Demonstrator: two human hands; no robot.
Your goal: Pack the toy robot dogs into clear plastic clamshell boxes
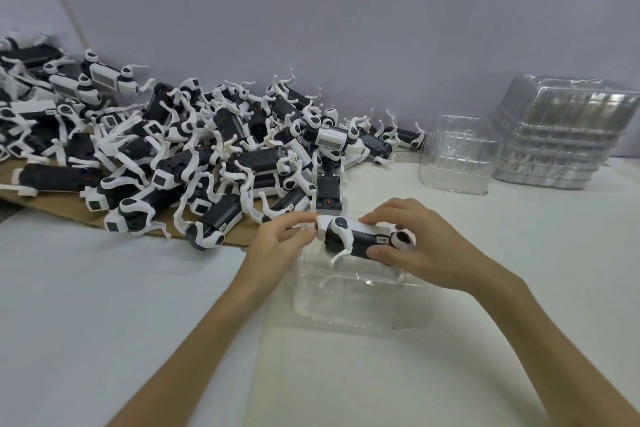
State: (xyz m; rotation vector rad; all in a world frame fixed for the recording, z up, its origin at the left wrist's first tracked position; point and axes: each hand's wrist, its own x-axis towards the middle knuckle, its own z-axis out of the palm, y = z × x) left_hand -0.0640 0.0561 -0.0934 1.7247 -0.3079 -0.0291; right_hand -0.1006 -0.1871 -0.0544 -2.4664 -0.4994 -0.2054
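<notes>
- The toy robot dog (363, 238) is held just over the open clamshell box (346, 308), legs down, with its long axis laid left to right.
- Its white end is pinched by the left hand (277, 244); the dark body is gripped by the curled fingers of the right hand (424, 248).
- A straight lowering is judged to be needed.

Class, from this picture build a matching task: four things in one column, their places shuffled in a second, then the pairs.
1 held toy dog
2 pile of toy dogs
3 stack of clamshell boxes
4 cardboard sheet

A at the far right
B under the pile
C gripped by left hand and right hand
D heaped at the left

Pairs: 1-C, 2-D, 3-A, 4-B
</notes>
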